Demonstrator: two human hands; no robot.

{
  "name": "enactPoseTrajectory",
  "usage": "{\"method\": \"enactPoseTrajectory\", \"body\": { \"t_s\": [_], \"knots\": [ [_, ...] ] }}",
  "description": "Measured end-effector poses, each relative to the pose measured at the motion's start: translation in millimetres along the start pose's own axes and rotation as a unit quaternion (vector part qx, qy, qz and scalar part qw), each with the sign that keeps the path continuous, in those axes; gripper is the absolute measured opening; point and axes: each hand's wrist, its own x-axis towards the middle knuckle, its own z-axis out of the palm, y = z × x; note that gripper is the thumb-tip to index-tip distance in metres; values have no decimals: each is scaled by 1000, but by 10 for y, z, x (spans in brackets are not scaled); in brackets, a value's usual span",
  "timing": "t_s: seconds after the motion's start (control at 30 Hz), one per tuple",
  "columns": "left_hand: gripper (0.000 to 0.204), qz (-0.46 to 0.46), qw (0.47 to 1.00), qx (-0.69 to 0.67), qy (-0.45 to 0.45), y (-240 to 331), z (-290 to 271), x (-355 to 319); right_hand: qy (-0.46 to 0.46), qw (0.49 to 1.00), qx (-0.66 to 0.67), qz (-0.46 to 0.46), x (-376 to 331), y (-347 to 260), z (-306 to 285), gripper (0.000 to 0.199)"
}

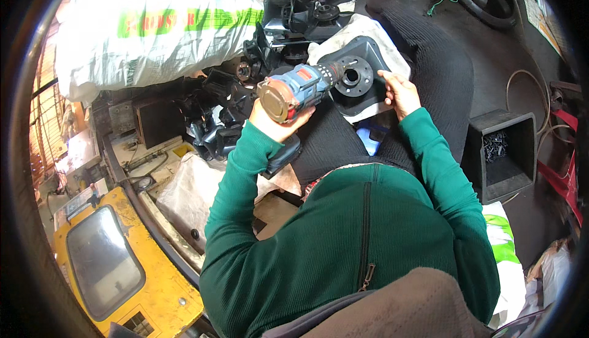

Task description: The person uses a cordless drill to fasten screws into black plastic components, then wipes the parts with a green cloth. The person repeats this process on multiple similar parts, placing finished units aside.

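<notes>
My left hand (pixel 283 128) is wrapped round the grip of a blue and red cordless drill (pixel 300 89). The drill's nose reaches the rim of a round flange (pixel 362 79) with a centre hole and small holes about it. This flange sits on a black plastic part (pixel 368 49), which lies on a white cloth (pixel 397 53) across my lap. Just right of the flange, my right hand (pixel 400 92) is closed, thumb and fingers pinched together. Whatever it pinches is too small to make out.
More black flanged parts (pixel 325 13) are piled beyond my lap and to the left. A large white and green sack (pixel 159 37) lies at the far left. On the right stands a black bin (pixel 503 175) of small screws. A yellow machine panel (pixel 162 292) is at the lower left.
</notes>
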Motion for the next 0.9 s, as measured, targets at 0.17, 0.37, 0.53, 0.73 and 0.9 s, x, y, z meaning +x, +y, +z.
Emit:
{"method": "enactPoseTrajectory", "body": {
  "t_s": [0.17, 0.37, 0.53, 0.73, 0.9],
  "knots": [
    [60, -11, 991, 119, -65, 3, 58, 332, 26, 992, -118, -30, 254, 38, 169, 35],
    [52, 12, 967, 205, -152, 80, 48, 663, 10, 990, -141, 1, 341, 111, 207, 30],
    [45, 22, 912, 328, -247, 361, -30, 883, 21, 989, -149, -8, 350, 107, 233, 27],
    [48, 100, 914, 302, -252, 308, 20, 978, 14, 990, -134, -48, 374, 128, 235, 24],
    [61, 39, 938, 230, -257, 319, 20, 1010, 20, 985, -170, -22, 327, 42, 235, 30]
  ]
}}
